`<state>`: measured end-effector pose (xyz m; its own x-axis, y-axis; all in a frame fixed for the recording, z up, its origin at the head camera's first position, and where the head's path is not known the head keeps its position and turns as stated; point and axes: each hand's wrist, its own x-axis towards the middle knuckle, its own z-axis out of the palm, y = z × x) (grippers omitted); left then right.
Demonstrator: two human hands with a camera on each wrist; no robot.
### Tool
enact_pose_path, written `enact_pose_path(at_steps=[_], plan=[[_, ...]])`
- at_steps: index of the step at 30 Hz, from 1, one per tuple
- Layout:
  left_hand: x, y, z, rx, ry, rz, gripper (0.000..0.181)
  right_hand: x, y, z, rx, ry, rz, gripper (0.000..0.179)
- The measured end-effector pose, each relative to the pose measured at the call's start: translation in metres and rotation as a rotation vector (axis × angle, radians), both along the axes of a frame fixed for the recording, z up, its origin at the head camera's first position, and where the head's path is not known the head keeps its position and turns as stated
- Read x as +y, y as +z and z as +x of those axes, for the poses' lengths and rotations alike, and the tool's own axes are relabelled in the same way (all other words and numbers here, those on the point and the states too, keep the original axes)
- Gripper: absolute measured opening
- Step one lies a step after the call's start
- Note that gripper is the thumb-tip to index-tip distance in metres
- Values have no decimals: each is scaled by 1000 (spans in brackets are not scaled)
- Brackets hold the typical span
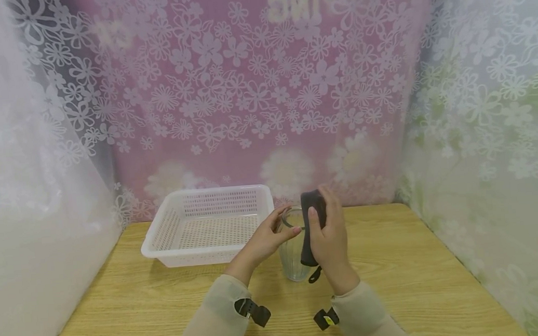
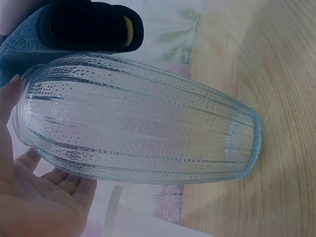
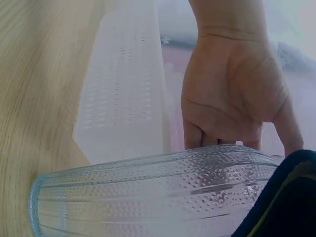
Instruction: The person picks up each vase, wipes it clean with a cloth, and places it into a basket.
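A clear ribbed glass vase (image 1: 292,257) with a dotted surface stands upright at the table's middle. My left hand (image 1: 265,236) holds it near the mouth, thumb at the rim and fingers round its left side. In the left wrist view, the vase (image 2: 138,123) shows whole, from rim to base. My right hand (image 1: 332,241) grips a folded dark grey cloth (image 1: 308,246) with a small loop hanging below, close against the vase's right side. The cloth (image 2: 22,39) shows a black hollow fold with a yellow edge in the left wrist view.
A white perforated plastic basket (image 1: 195,257) sits to the left of the vase, toward the back of the wooden table (image 1: 412,277). A pink flowered curtain (image 1: 227,103) hangs behind the table, with pale sheets on both sides.
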<state>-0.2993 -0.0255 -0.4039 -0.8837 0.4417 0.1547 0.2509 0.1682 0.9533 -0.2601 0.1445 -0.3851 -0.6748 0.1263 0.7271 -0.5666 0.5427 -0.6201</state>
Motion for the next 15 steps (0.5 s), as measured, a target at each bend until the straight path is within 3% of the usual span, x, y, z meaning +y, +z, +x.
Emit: enact_pose_path(at_steps=[15], plan=[[0, 2, 1, 0, -8, 8, 72, -6, -4, -5, -6, -30, 24, 50]])
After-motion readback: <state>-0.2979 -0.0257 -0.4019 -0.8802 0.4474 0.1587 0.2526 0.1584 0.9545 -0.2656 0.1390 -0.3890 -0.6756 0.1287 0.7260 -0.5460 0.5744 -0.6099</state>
